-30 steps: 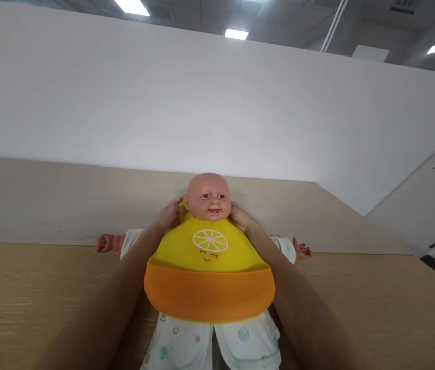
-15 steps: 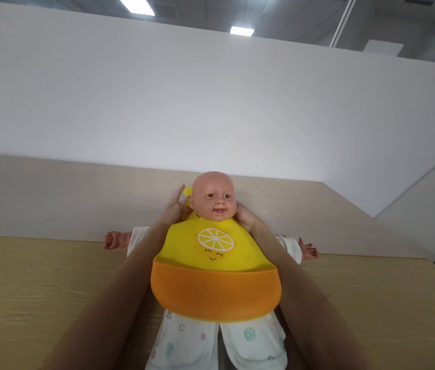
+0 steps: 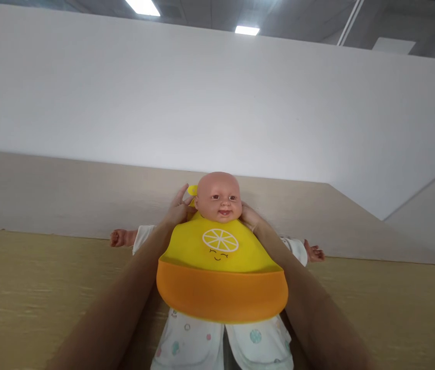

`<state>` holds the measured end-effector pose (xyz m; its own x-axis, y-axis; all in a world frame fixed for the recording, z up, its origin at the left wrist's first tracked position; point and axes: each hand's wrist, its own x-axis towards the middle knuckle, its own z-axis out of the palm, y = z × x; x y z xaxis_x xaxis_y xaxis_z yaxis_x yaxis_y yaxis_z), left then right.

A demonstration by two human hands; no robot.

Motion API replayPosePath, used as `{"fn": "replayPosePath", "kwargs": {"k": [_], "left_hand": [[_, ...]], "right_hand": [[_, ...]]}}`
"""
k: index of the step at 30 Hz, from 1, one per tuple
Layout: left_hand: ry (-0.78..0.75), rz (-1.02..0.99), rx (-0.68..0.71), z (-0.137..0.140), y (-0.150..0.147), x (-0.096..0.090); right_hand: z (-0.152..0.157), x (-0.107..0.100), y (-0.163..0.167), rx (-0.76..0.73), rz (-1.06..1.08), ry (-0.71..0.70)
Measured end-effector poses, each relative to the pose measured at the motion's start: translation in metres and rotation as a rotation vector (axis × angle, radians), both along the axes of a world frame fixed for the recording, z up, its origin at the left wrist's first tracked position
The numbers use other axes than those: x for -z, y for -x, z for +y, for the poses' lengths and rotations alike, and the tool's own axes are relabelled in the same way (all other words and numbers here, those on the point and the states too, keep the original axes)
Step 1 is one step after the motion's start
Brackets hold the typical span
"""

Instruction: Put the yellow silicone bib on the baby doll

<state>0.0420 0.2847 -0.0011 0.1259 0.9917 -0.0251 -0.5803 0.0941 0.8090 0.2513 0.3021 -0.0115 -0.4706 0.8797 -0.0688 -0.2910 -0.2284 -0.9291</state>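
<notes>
A baby doll (image 3: 219,185) in white clothes with coloured dots faces me, its arms stretched out to both sides. Over its chest hangs a yellow bib (image 3: 186,244) with a lemon-slice print and an orange catch pocket (image 3: 222,293). My left hand (image 3: 180,209) is beside the doll's neck, thumb and fingers closed on the bib's neck strap; the rounded strap end (image 3: 192,190) sticks up by the doll's ear. On the other side, my right hand (image 3: 250,216) reaches behind the neck, and its fingertips are hidden there.
The doll is on a wood-coloured table (image 3: 48,293). Behind it stands a pale low panel (image 3: 67,195), with a tall white partition (image 3: 217,103) above. Ceiling lights (image 3: 247,31) show at the top.
The whole view has shifted slightly, so the doll and both hands appear a little farther right. Both hands stay at the doll's neck.
</notes>
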Motion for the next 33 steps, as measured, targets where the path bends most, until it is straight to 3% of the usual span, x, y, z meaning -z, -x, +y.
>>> {"fn": "replayPosePath", "kwargs": {"k": [7, 14, 19, 23, 33], "left_hand": [[-0.077, 0.012, 0.033, 0.004, 0.000, 0.007], [-0.110, 0.000, 0.026, 0.008, -0.003, 0.007], [-0.071, 0.031, 0.018, 0.005, -0.006, -0.003], [0.044, 0.022, -0.032, 0.005, -0.007, -0.007], [0.020, 0.166, -0.091, 0.009, -0.005, 0.012]], "right_hand": [[-0.008, -0.001, 0.000, 0.145, -0.001, -0.043], [-0.007, -0.003, -0.001, 0.161, 0.013, -0.044], [-0.007, -0.003, -0.001, 0.194, -0.002, -0.045], [-0.009, -0.006, -0.001, 0.173, -0.023, -0.019], [-0.014, -0.012, 0.002, 0.156, -0.033, -0.001]]}}
